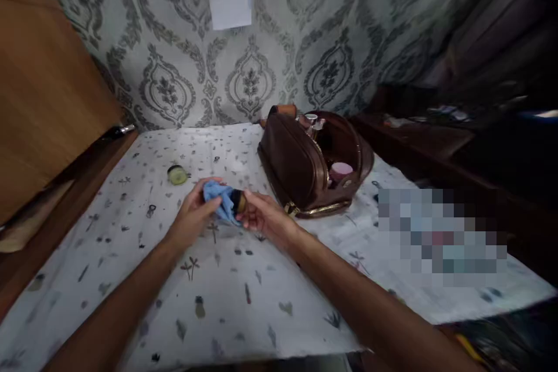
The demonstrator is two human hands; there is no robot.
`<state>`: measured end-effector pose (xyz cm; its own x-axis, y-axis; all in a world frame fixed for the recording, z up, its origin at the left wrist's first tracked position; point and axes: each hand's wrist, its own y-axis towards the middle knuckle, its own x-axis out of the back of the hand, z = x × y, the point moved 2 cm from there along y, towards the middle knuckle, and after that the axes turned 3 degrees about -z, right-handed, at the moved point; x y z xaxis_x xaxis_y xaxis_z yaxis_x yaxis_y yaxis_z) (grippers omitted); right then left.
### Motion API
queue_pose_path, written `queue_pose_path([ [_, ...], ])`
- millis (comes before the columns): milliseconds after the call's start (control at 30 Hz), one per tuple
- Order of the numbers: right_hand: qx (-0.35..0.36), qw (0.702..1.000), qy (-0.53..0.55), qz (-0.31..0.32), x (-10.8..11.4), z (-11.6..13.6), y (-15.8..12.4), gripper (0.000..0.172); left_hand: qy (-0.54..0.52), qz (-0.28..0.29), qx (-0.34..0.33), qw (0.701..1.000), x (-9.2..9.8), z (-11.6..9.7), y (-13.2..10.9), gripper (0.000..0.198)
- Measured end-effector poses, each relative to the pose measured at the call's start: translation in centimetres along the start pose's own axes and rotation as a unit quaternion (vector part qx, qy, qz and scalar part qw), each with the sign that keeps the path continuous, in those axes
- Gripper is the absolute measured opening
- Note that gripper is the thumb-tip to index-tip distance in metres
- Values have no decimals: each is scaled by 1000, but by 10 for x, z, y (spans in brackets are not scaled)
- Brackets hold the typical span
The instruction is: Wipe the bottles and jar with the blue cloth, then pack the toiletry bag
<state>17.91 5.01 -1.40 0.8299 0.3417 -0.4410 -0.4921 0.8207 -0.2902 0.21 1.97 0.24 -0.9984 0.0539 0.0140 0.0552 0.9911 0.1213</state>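
My left hand (196,207) is closed around a crumpled blue cloth (218,196). The cloth presses against a small dark-capped jar (238,201), which my right hand (264,213) grips from the other side. Part of the jar is hidden by the cloth and my fingers. A small round green container with a dark rim (177,175) lies on the table, just beyond my left hand. To the right of my hands stands a brown leather bag (300,163), unzipped, with a pink-lidded container (340,171) and other small items inside.
A white cloth with small printed motifs (244,325) covers the table. At the left is a large brown panel (47,104). A pixelated patch (440,232) masks something at the right. Patterned wallpaper (250,78) with a white plate (231,10) rises behind.
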Motion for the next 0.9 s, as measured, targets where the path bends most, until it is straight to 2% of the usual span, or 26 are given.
queue_pose_path([
  [167,0,1000,-23,18,2,1,1,47,189,52,-91,976,-9,-4,-6,46],
  [333,27,998,-42,41,1,0,-2,55,250,65,-133,957,-6,-4,-5,42],
  [500,66,995,-47,62,-2,-2,-2,57,270,61,-133,952,-5,-12,-5,41],
  [667,205,972,-101,59,0,3,-1,48,250,51,-60,965,-7,-15,-5,39],
  [900,211,972,-96,34,0,3,0,50,212,43,-55,975,-6,-14,-7,38],
])
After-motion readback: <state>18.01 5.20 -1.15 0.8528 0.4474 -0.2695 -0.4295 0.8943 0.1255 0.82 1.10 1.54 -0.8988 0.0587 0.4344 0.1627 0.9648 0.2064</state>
